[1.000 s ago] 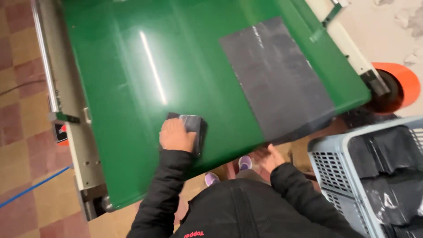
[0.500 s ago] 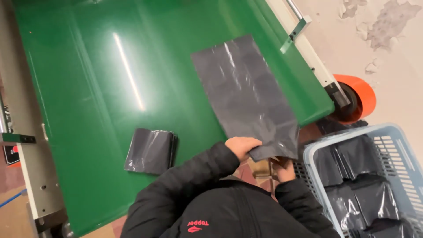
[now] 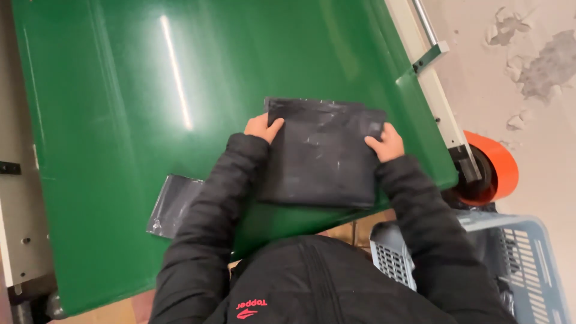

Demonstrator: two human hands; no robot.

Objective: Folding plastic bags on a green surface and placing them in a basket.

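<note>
Black padded jacket, long sleeves

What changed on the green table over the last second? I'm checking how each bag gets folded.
The left hand let go of the small folded bag and crossed to the large dark bag, which now lies folded shorter, held at its sides by both hands, the right hand too. The small bag stays on the green table; the grey basket is unmoved.
</note>
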